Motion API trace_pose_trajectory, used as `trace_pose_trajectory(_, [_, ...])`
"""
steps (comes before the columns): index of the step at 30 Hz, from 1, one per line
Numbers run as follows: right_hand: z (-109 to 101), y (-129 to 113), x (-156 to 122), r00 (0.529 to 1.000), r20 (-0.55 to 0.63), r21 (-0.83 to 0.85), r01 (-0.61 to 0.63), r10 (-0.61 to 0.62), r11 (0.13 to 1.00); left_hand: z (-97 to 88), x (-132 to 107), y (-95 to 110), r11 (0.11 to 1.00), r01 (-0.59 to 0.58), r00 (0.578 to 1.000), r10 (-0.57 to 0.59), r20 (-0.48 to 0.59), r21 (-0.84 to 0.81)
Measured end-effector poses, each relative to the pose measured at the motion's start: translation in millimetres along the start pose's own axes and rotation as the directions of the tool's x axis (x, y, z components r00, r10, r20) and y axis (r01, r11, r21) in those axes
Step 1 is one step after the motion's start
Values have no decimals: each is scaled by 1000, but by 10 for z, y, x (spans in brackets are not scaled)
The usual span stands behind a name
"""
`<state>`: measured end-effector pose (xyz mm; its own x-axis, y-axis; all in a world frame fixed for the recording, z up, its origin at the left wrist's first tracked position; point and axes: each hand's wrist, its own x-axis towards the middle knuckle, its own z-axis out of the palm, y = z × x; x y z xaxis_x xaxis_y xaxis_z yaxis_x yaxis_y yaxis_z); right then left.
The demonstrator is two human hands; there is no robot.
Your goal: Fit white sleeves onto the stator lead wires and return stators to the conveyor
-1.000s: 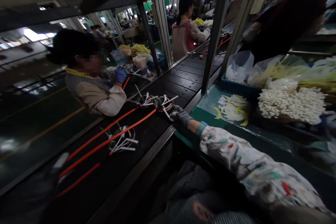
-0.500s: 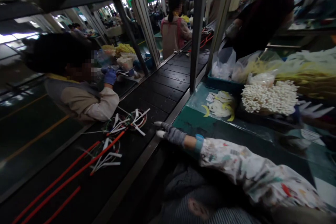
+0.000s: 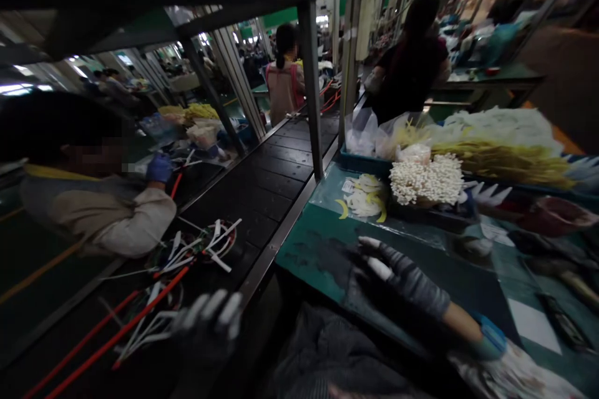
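Note:
My right hand [image 3: 403, 277], in a grey glove with white fingertips, lies over the green worktop [image 3: 322, 218] with its fingers stretched out and nothing in it. My left hand [image 3: 210, 319], also gloved and blurred, hangs over the near edge of the black conveyor belt [image 3: 262, 190], fingers spread and empty. Just left of it lies a wire harness [image 3: 196, 249] with white tags and long orange tubes [image 3: 116, 333].
A pile of small white parts [image 3: 425, 179] and curved yellow and white pieces [image 3: 362, 199] sit at the back of the worktop, with bagged stock [image 3: 496, 137] behind. A metal post [image 3: 312, 93] stands at the belt's edge. A person [image 3: 98, 212] works across the belt; others stand further along.
My right hand drew back from the belt's edge onto the green worktop. My left hand came into view at the bottom. The harnesses moved along the belt to the left.

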<state>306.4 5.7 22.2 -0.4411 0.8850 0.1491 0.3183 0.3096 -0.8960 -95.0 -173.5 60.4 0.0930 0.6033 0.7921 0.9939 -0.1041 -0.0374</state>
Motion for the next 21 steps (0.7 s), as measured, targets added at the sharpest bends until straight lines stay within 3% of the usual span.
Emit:
trace_pose_trajectory(1, [-27, 43, -21, 999, -41, -16, -8, 8, 1000, 244, 15, 123, 991, -135, 991, 135, 24, 8])
trace_pose_trajectory(2, [-47, 78, -40, 998, -68, -27, -9, 7, 1000, 499, 41, 269, 985, -159, 983, 164, 85, -62])
trace_pose_trajectory(4, [-72, 129, -72, 995, -97, -33, -3, 0, 999, 988, 106, 584, 985, -125, 982, 140, 126, -120])
trace_pose_trajectory(6, [-87, 159, -99, 993, -118, -35, 9, -13, 999, 1393, 165, 857, 971, 17, 977, 35, 210, -240])
trace_pose_trajectory(9, [-108, 182, -133, 987, -149, -79, 44, -56, 996, 1798, 214, 1085, 964, 73, 972, -12, 235, -254])
trace_pose_trajectory(14, [-93, 229, -85, 974, -198, -70, 101, -113, 992, 2113, 220, 1058, 963, 132, 982, -95, 161, -236])
trace_pose_trajectory(17, [-36, 283, 34, 957, -229, -80, 162, -177, 983, 2189, 198, 958, 969, 141, 987, -120, 110, -203])
trace_pose_trajectory(21, [73, 345, 99, 912, -276, -168, 265, -303, 950, 2219, 121, 802, 996, 60, 995, -55, 83, -61])
